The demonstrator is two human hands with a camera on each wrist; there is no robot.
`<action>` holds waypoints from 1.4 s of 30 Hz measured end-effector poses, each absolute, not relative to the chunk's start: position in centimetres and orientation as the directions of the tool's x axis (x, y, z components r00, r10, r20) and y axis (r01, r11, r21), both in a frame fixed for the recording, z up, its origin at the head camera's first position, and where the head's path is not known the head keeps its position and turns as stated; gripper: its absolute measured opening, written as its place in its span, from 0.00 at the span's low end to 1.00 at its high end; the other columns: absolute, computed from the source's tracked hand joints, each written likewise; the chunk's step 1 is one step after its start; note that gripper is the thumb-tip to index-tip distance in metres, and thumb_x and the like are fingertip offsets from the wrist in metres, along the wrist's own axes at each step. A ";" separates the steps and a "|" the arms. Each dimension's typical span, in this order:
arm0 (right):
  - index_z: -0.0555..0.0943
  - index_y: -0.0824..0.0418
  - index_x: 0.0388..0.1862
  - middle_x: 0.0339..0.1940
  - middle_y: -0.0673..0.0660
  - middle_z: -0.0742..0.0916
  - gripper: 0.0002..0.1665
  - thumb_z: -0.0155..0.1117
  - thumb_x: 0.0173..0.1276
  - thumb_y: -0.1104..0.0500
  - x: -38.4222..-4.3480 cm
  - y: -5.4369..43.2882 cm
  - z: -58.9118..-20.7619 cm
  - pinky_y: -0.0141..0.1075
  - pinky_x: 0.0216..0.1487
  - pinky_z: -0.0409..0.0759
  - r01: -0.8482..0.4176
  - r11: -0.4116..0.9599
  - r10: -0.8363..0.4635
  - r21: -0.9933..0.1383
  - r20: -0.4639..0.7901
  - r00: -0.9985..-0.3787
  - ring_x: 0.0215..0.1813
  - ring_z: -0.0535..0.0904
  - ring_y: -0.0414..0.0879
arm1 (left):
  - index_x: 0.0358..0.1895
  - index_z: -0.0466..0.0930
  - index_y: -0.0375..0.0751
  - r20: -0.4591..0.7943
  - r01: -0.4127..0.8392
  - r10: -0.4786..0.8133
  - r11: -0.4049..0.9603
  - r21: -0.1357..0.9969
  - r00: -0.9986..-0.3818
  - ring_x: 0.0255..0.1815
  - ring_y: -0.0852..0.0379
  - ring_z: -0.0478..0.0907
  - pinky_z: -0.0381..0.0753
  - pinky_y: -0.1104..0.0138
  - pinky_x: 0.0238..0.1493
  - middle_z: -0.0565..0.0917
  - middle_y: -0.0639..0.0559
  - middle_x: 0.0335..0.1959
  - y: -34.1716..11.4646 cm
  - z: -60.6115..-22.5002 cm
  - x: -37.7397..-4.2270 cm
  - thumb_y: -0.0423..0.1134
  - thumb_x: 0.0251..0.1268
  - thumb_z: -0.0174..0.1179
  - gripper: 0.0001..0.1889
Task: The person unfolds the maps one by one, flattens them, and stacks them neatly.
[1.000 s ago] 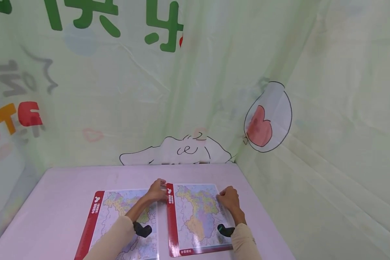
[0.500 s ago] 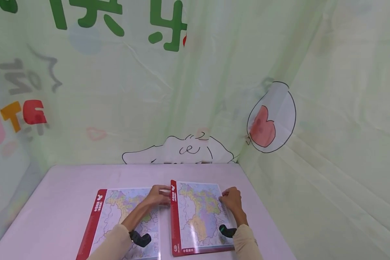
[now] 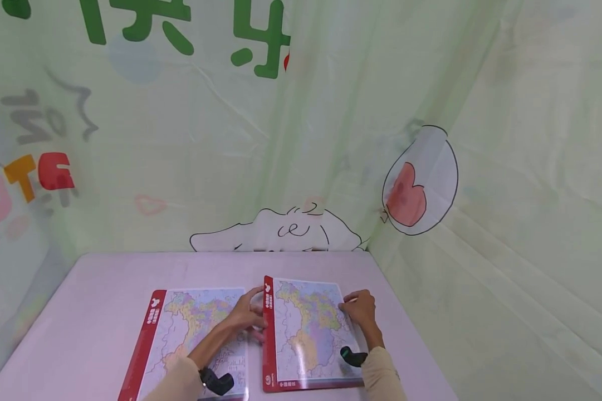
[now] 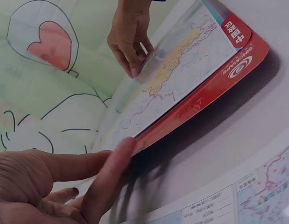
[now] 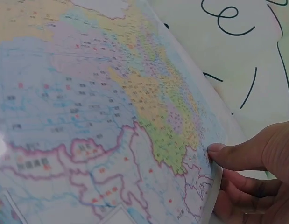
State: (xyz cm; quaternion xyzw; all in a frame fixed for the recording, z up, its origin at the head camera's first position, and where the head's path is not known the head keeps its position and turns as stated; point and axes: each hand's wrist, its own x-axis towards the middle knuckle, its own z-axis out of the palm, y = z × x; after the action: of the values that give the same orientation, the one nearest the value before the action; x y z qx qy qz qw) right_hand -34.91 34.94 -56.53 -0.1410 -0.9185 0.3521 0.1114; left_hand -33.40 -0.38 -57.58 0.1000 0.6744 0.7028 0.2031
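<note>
A laminated map [image 3: 308,334] with a red border tilts up on its left side, its edge casting a shadow in the left wrist view. My left hand [image 3: 245,314] holds that red edge [image 4: 195,112] near its far end, thumb and fingertips meeting at it. At the opposite edge, my right hand [image 3: 361,308] pinches the map, thumb [image 5: 233,156] on the printed face and the other fingers curled at the edge. A second, similar map [image 3: 180,328] lies flat to the left, partly covered by my left forearm.
Both maps are over a pale pink table [image 3: 115,273]. Light green cloth walls [image 3: 331,111] with printed letters and drawings enclose its back and sides. Black straps [image 3: 218,381] sit on both wrists.
The held map's left side has risen, and its far end has shifted slightly away. My left hand's fingers have spread and slid a little nearer along the red edge; the right keeps its grip.
</note>
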 end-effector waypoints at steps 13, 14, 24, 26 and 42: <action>0.90 0.76 0.48 0.32 0.63 0.92 0.18 0.81 0.61 0.66 -33.3 35.5 -55.7 0.30 0.25 0.82 0.200 0.535 0.329 -0.821 -0.016 -0.944 0.26 0.85 0.44 | 0.87 0.56 0.43 -0.196 -0.175 0.304 0.095 0.980 -0.932 0.37 0.45 0.89 0.92 0.54 0.26 0.83 0.33 0.49 0.1 -58.0 -32.5 0.13 0.49 0.66 0.57; 0.90 0.75 0.50 0.32 0.64 0.93 0.19 0.80 0.63 0.66 -33.2 35.5 -55.6 0.31 0.26 0.84 0.198 0.523 0.312 -0.829 -0.030 -0.949 0.26 0.87 0.45 | 0.87 0.56 0.42 -0.188 -0.168 0.302 0.088 0.982 -0.935 0.36 0.45 0.89 0.92 0.54 0.25 0.83 0.33 0.49 0.0 -58.1 -32.5 0.12 0.48 0.66 0.57; 0.82 0.63 0.73 0.29 0.61 0.93 0.33 0.78 0.71 0.60 -31.5 35.9 -54.9 0.34 0.24 0.83 0.257 0.455 0.215 -0.853 -0.174 -0.961 0.25 0.88 0.47 | 0.87 0.56 0.36 -0.064 -0.057 0.331 0.032 0.998 -0.942 0.29 0.51 0.89 0.88 0.63 0.21 0.89 0.31 0.45 -0.7 -58.6 -33.1 0.11 0.48 0.62 0.56; 0.80 0.61 0.75 0.27 0.60 0.93 0.34 0.78 0.71 0.60 -31.3 36.0 -54.9 0.34 0.22 0.81 0.264 0.456 0.196 -0.850 -0.193 -0.961 0.23 0.87 0.47 | 0.87 0.55 0.36 -0.064 -0.060 0.339 0.021 0.998 -0.939 0.30 0.51 0.89 0.88 0.63 0.21 0.89 0.31 0.46 -0.8 -58.4 -33.1 0.12 0.49 0.62 0.55; 0.79 0.56 0.78 0.38 0.59 0.94 0.36 0.77 0.72 0.60 -33.3 35.6 -53.6 0.41 0.32 0.90 0.258 0.419 0.148 -0.871 -0.214 -0.965 0.33 0.89 0.50 | 0.88 0.54 0.41 -0.061 -0.079 0.333 -0.041 0.996 -0.941 0.37 0.46 0.93 0.91 0.57 0.24 0.87 0.26 0.56 -2.6 -57.4 -34.4 0.14 0.53 0.62 0.55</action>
State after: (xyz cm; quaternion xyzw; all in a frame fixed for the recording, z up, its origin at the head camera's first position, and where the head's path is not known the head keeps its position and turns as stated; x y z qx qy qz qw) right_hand -33.28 35.58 -53.56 -0.1207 -0.8408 0.5252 -0.0521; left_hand -34.43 -2.61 -57.43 0.0939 0.6774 0.7152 0.1441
